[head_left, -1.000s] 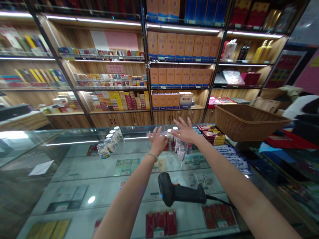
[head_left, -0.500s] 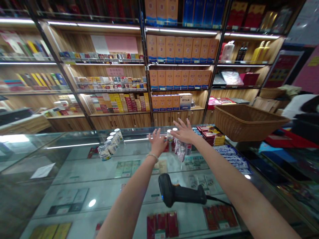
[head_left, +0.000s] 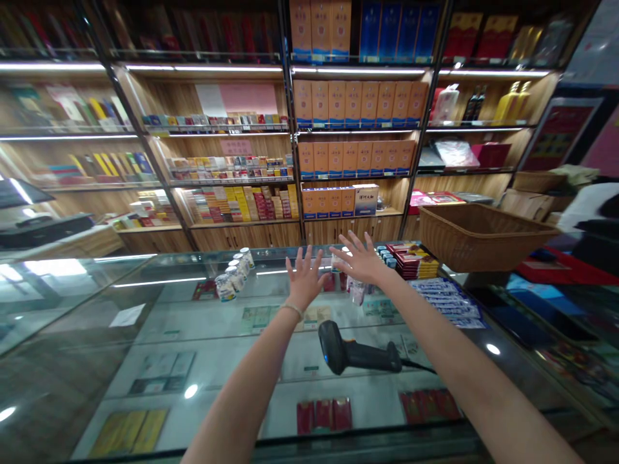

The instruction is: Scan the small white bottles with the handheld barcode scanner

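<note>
Two hands out over glass worktop (head_left: pixel 145 303): left hand (head_left: pixel 304 278), right hand (head_left: pixel 362 261), fingers spread on both. One barcode scanner (head_left: pixel 355 351) on glass. One wicker basket (head_left: pixel 478 235) at right. Row of small white-capped jars (head_left: pixel 235 274) left of hands: four countable. More jars (head_left: pixel 355 290) behind hands, mostly hidden, number unclear. One stack of red packs (head_left: pixel 413 258) beside right hand. One white box (head_left: pixel 366 198) among orange boxes on back shelf.
</note>
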The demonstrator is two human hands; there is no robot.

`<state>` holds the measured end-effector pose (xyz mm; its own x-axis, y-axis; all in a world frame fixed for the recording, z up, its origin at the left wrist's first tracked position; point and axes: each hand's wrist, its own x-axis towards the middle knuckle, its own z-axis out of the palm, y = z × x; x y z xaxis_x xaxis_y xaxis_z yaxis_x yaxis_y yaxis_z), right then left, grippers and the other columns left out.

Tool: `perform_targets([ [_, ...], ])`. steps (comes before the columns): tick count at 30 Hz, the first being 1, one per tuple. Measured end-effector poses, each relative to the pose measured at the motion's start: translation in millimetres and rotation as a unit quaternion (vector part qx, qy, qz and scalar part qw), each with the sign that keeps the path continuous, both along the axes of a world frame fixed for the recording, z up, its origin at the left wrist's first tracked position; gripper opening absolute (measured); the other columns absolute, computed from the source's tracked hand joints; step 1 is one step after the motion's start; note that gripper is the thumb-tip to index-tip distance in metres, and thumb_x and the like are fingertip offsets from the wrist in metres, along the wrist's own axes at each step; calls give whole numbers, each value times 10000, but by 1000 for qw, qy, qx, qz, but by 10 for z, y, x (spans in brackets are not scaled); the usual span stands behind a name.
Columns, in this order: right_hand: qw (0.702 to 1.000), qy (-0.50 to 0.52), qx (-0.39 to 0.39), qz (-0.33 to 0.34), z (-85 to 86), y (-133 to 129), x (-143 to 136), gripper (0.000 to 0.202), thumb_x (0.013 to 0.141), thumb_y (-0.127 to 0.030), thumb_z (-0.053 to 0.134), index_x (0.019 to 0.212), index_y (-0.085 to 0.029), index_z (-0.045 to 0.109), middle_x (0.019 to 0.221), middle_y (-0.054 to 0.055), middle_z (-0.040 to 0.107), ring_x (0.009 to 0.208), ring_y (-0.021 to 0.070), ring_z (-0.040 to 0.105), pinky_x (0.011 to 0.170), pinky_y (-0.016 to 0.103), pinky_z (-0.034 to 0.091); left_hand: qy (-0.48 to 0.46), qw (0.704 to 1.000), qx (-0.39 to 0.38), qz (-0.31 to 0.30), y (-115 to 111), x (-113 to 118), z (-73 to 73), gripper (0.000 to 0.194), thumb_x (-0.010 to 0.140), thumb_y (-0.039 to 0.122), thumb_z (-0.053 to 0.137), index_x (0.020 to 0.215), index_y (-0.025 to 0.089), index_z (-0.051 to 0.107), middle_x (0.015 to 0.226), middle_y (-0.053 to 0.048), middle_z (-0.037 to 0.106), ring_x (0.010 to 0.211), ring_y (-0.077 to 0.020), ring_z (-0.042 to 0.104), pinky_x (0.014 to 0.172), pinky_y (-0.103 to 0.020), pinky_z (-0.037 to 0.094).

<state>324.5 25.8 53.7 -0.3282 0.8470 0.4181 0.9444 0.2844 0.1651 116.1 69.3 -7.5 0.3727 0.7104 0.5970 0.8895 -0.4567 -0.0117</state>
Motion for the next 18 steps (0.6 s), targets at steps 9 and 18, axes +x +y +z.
perform_targets([
  [9, 1000, 0, 15, -6, 32, -212, -200, 539, 1050, -567, 302, 1550, -386, 390, 1679, 70, 282, 1564, 328, 176, 1220, 674, 76, -27, 999, 25, 21, -314, -233, 190, 667, 942, 467, 565, 1563, 313, 380, 1667, -84, 312, 1540, -343, 227, 1227, -652, 13],
  [18, 998, -15, 55, 37, 8, -552, -396, 503, 1058, -531, 311, 1510, -368, 463, 1652, 60, 351, 1535, 316, 254, 1216, 652, 109, -51, 995, 76, 34, -606, -554, 307, 592, 958, 466, 539, 1518, 293, 459, 1618, -110, 404, 1496, -343, 302, 1224, -622, 53],
])
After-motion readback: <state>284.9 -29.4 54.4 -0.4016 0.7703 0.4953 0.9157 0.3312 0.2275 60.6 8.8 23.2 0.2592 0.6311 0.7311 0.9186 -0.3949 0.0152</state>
